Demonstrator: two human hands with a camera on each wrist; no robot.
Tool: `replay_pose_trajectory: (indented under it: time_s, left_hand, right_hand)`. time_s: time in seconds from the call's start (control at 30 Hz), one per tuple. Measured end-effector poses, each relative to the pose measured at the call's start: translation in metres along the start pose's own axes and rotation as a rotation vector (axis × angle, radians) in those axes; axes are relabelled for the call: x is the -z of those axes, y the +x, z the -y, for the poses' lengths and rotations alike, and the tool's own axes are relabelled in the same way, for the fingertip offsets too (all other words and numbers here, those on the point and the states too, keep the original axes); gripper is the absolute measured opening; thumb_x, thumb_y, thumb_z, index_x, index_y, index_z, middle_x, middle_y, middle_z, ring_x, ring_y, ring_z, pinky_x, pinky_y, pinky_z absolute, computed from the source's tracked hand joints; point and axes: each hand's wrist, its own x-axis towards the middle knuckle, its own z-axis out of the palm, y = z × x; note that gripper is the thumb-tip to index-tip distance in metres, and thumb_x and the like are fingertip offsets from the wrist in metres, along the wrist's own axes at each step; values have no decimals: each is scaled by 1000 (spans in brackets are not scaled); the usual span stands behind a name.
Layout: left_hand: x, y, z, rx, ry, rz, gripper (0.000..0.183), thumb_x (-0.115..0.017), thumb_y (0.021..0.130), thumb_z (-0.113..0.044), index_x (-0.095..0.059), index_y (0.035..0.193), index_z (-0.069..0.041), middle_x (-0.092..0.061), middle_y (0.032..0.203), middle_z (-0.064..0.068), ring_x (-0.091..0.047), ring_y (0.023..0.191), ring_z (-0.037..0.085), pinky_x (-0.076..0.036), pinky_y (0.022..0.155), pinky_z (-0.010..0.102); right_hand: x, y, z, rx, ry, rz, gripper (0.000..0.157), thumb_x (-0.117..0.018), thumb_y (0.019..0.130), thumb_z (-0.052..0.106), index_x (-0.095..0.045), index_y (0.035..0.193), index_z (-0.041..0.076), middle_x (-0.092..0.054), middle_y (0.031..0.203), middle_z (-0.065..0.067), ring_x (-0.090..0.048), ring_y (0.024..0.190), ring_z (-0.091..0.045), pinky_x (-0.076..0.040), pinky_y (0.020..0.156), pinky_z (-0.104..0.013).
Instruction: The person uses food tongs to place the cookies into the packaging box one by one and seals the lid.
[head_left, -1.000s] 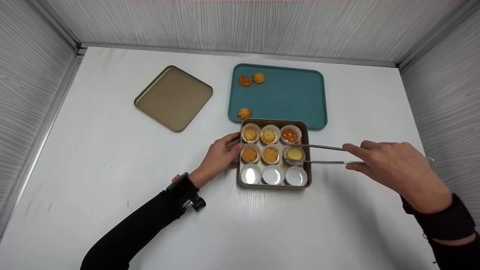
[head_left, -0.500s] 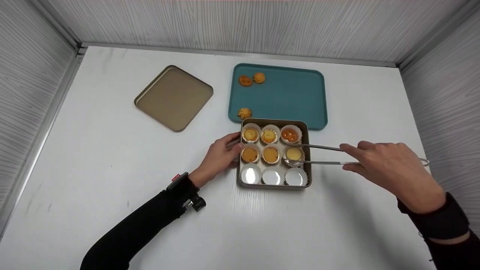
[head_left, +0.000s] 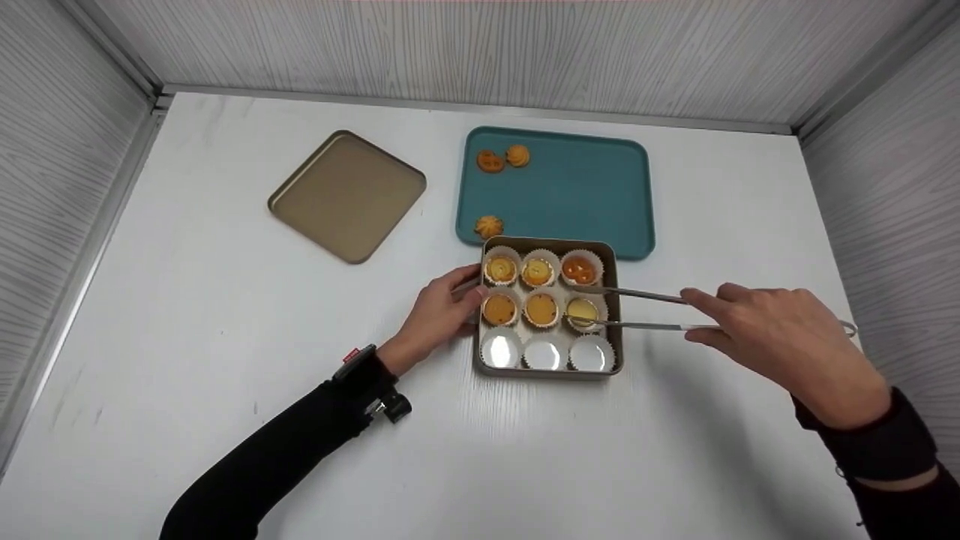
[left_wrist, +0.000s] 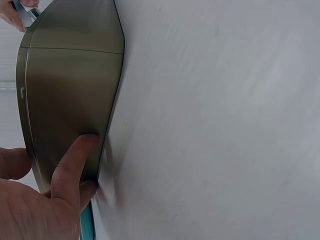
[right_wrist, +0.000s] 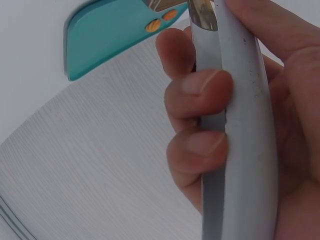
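Observation:
My left hand (head_left: 442, 311) holds the left side of a square gold tin (head_left: 547, 376). Its thumb lies at the rim, while the fingers (left_wrist: 72, 170) press the outer wall in the left wrist view. Inside the tin, small tarts and round cookies sit in white paper cups. My right hand (head_left: 787, 341) grips metal tongs (head_left: 649, 325), whose light handle (right_wrist: 250, 140) fills much of the right wrist view. The spread tong tips stand at either side of a yellow tart (head_left: 582, 309) in the right middle cup; whether both touch it I cannot tell. The front-row paper cups (head_left: 546, 352) hold no pastry.
Behind the tin lies a teal tray (head_left: 585, 180) bearing a pretzel-shaped cookie (head_left: 490, 161) and two swirled cookies (head_left: 517, 156). A flat gold lid or tray (head_left: 349, 199) rests at the back left. Pale panels wall the white table (head_left: 225, 337) at the back and sides.
The tongs and right hand have shifted slightly left, and the yellow tart has moved a little left in its cup. The left hand and tin have stayed still.

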Motion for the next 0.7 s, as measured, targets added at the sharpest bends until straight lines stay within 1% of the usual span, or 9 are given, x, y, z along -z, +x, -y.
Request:
replay_pose_trajectory:
  time_s: [0.1, 0.17, 0.23, 0.33, 0.43, 0.5, 0.53, 0.63, 0.7]
  left_hand:
    - [0, 0, 0, -5, -1, 6, 53, -59, 107, -20, -45, 155, 0, -49, 156, 15, -54, 137, 28, -56, 97, 36]
    - [1, 0, 0, -4, -12, 12, 53, -59, 107, -19, -44, 155, 0, -50, 155, 15, -54, 137, 28, -58, 95, 36]
    - [1, 0, 0, -3, -25, 16, 53, -58, 108, -19, -44, 155, 0, -50, 155, 16, -55, 137, 28, -59, 92, 36]
    - [2, 0, 0, 7, -38, 14, 53, -58, 108, -19, -44, 155, -1, -50, 155, 16, -55, 136, 29, -61, 86, 35]
    - [1, 0, 0, 16, -44, 16, 53, -59, 107, -19, -44, 156, -1, -50, 156, 15, -56, 135, 29, -61, 84, 35]
    - [1, 0, 0, 21, -46, 16, 53, -59, 107, -18, -44, 156, -1, -50, 156, 15, -56, 135, 29, -62, 84, 35]
    - [1, 0, 0, 26, -52, 16, 53, -59, 107, -19, -44, 156, -2, -50, 156, 15, -57, 135, 29, -62, 82, 36]
    - [1, 0, 0, 30, -51, 14, 53, -58, 107, -19, -44, 156, -2, -50, 156, 14, -57, 134, 28, -62, 81, 36]
    - [0, 0, 1, 26, -45, 9, 53, -58, 107, -19, -44, 156, -2, -49, 156, 14, -58, 134, 29, -63, 79, 36]
  right_hand:
    - [-1, -2, -3, -6, 25, 8, 44, -82, 82, 34, -71, 119, 11, -46, 64, 3, -28, 42, -7, -28, 36, -29]
    - [-2, -4, -6, -15, 45, 8, 43, -75, 90, 43, -71, 120, 12, -47, 64, 4, -31, 43, -6, -29, 37, -28]
    - [-4, -4, -9, -25, 74, 5, 45, -68, 96, 50, -71, 121, 13, -50, 66, 4, -36, 44, -5, -31, 38, -27]
    - [-9, -3, -14, -44, 123, -13, 50, -61, 100, 56, -71, 122, 12, -57, 69, 4, -47, 46, -7, -36, 40, -28]
    - [-15, 0, -19, -68, 172, -43, 48, -67, 98, 51, -70, 125, 11, -63, 73, 2, -52, 51, -8, -41, 42, -29]
    - [-21, 4, -23, -88, 189, -72, 46, -73, 96, 44, -69, 127, 10, -64, 76, 0, -53, 53, -10, -43, 44, -30]
    - [-25, 5, -25, -102, 196, -88, 46, -77, 94, 38, -69, 128, 8, -65, 77, -2, -53, 55, -11, -44, 45, -31]
    - [-37, 13, -30, -155, 213, -132, 52, -85, 87, 22, -67, 132, 5, -67, 80, -9, -56, 57, -16, -47, 47, -37]
    - [-46, 19, -33, -196, 223, -155, 55, -86, 85, 19, -66, 134, 2, -68, 81, -13, -60, 59, -22, -49, 48, -41]
